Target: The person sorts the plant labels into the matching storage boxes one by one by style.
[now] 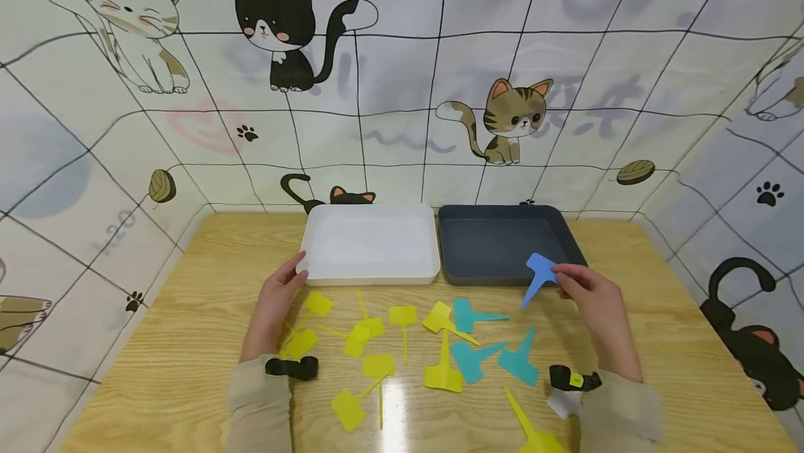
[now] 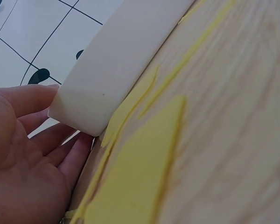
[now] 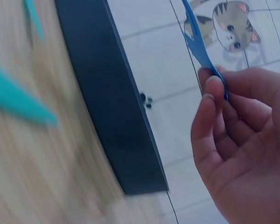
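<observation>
My right hand [image 1: 590,299] pinches a blue T-shaped plant label [image 1: 541,273] between thumb and fingertips. It holds the label above the front right edge of the dark grey tray [image 1: 502,277], pointed stem toward me. In the right wrist view the same blue label [image 3: 200,51] is seen nearly edge-on. My left hand [image 1: 279,299] grips the front left corner of the white tray [image 1: 370,281]. Thumb and fingers lie round that corner in the left wrist view, close to a yellow plant label [image 2: 135,172] on the table.
Several yellow labels [image 1: 403,315] are scattered in front of the white tray, some overlapping. Teal labels [image 1: 520,362] lie in front of the dark tray. One yellow label [image 1: 534,439] is by the right sleeve. A cat-print cloth [image 1: 402,90] stands behind the wooden table [image 1: 169,341].
</observation>
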{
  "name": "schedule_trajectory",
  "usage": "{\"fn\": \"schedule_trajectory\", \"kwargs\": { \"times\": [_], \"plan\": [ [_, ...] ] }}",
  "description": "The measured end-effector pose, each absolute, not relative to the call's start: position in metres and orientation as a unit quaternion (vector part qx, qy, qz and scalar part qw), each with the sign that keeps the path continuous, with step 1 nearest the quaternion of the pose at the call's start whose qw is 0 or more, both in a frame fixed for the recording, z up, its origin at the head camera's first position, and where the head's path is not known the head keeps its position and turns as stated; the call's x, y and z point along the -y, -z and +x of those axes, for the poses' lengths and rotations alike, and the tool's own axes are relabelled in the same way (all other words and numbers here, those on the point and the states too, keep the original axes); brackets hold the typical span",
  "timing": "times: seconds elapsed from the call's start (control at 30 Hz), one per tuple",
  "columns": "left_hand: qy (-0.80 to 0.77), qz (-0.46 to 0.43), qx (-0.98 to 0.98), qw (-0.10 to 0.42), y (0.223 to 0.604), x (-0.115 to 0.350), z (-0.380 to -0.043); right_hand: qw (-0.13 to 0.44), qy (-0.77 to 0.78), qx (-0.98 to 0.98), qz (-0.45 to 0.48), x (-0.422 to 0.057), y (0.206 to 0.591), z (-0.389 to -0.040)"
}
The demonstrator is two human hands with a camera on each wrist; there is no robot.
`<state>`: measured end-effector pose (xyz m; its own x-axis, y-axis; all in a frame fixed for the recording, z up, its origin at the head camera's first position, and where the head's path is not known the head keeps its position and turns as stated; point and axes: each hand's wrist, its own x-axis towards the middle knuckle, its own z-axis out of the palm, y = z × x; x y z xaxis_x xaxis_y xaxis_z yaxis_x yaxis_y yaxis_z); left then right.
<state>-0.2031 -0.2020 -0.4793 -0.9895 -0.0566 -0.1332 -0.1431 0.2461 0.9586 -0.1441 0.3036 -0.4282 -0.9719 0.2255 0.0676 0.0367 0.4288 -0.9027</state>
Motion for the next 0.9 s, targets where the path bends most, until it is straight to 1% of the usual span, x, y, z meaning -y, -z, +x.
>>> {"fn": "schedule_trajectory", "kwargs": {
  "times": [0.13, 0.2, 0.3, 0.37, 0.43, 0.5, 0.57, 0.7, 0.8, 0.9],
  "plan": [
    [-0.614, -0.067, -0.785, 0.038, 0.48, 0.199, -0.203, 0.113, -0.586, 0.797, -0.091, -0.313, 0.47, -0.172],
    [-0.613, -0.07, -0.786, 0.039, 0.481, 0.199, -0.203, 0.12, -0.643, 0.753, -0.068, -0.315, 0.484, -0.181],
    [-0.613, -0.073, -0.786, 0.044, 0.482, 0.2, -0.202, 0.14, -0.685, 0.713, -0.058, -0.313, 0.495, -0.191],
    [-0.616, -0.076, -0.783, 0.044, 0.482, 0.2, -0.201, 0.146, -0.682, 0.714, -0.06, -0.31, 0.497, -0.194],
    [-0.616, -0.076, -0.783, 0.045, 0.482, 0.2, -0.2, 0.165, -0.658, 0.729, -0.09, -0.309, 0.502, -0.199],
    [-0.617, -0.068, -0.783, 0.043, 0.481, 0.2, -0.2, 0.164, -0.642, 0.742, -0.104, -0.302, 0.491, -0.197],
    [-0.617, -0.065, -0.783, 0.041, 0.481, 0.2, -0.199, 0.165, -0.661, 0.723, -0.109, -0.296, 0.481, -0.194],
    [-0.62, -0.064, -0.781, 0.043, 0.48, 0.2, -0.199, 0.16, -0.654, 0.732, -0.103, -0.283, 0.465, -0.193],
    [-0.621, -0.073, -0.779, 0.044, 0.479, 0.2, -0.2, 0.155, -0.642, 0.744, -0.099, -0.279, 0.473, -0.2],
    [-0.62, -0.073, -0.78, 0.044, 0.479, 0.202, -0.201, 0.146, -0.632, 0.755, -0.1, -0.279, 0.492, -0.209]
  ]
}}
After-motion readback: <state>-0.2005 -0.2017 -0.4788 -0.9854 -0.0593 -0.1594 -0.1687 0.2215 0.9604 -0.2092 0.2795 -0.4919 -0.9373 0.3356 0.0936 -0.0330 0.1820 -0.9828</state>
